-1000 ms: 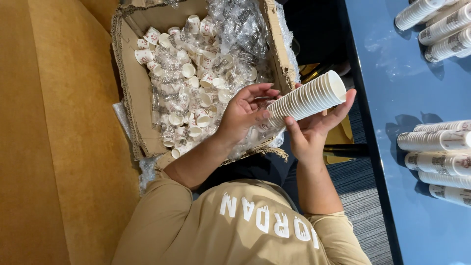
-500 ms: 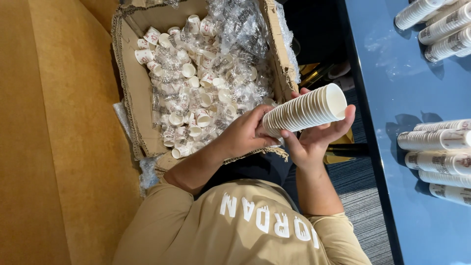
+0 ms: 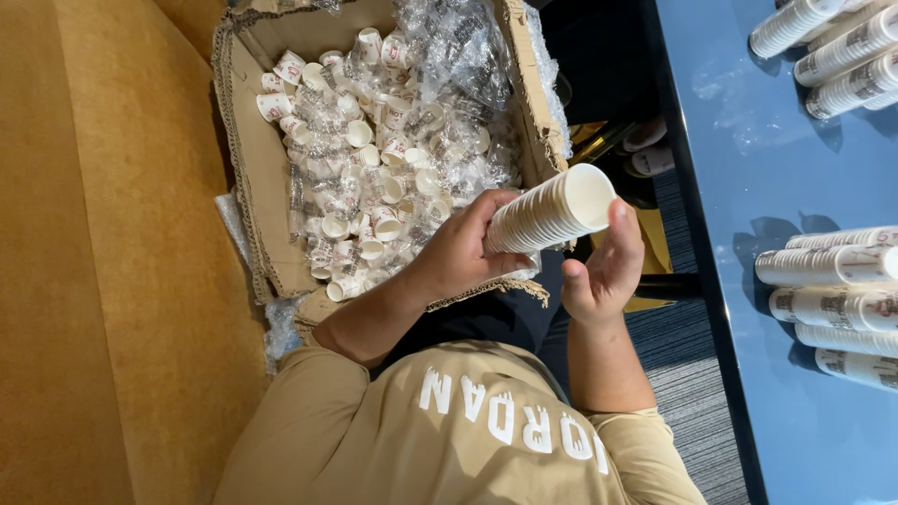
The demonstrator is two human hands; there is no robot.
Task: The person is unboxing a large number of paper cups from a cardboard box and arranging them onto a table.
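The left hand (image 3: 458,257) wraps its fingers around the lower end of a nested stack of white paper cups (image 3: 552,210). The right hand (image 3: 603,266) is open, its thumb at the stack's rim. The cardboard box (image 3: 257,196) of loose cups lies at ten o'clock, the blue table (image 3: 748,187) at three.

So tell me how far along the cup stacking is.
Done: several finished stacks of cups lie on the blue table. In hand: the left hand grips a nested stack of white cups, the right hand steadying its open end. Left: many loose cups fill the cardboard box.
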